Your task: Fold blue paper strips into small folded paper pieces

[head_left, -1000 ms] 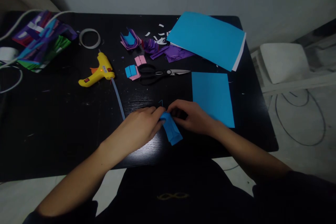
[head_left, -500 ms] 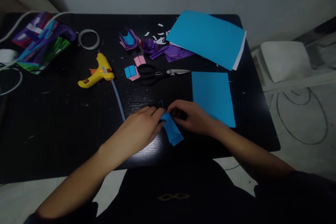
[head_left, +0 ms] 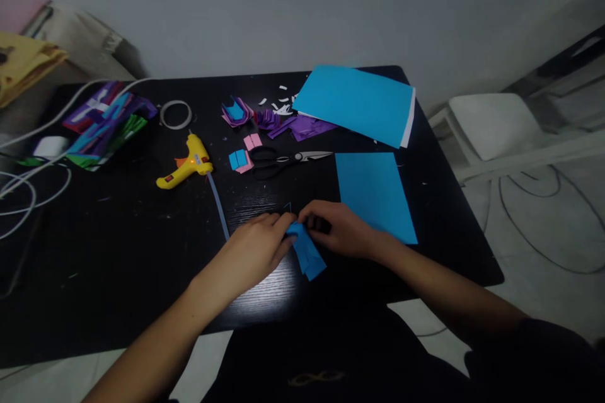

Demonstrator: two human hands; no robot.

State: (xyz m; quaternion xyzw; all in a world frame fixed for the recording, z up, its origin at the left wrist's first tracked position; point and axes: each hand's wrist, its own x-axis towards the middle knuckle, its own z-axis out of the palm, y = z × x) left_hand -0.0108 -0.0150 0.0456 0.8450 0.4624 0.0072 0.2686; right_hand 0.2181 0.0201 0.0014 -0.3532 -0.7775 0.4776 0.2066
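Observation:
A folded piece of blue paper (head_left: 308,256) lies near the front edge of the black table, between my hands. My left hand (head_left: 259,242) is closed on its upper left end, thumb and fingers pressed together. From the right, my right hand (head_left: 333,227) pinches the top end of the same piece, thumb and forefinger curled in. Part of the paper's upper end is hidden under my fingers. A flat blue sheet (head_left: 375,195) lies just right of my right hand, partly behind that wrist. Scissors (head_left: 302,157) with black handles lie beyond my hands.
A yellow glue gun (head_left: 191,164) with a glue stick lies left, near a tape ring (head_left: 176,114). Small folded pink and blue pieces (head_left: 241,160), purple strips (head_left: 309,128) and large blue sheets (head_left: 354,102) lie behind. White cables (head_left: 33,170) cross the left side.
The view has tilted upward, so the table and its things sit lower in the picture. Both hands keep their hold on the folded blue paper with hardly any change.

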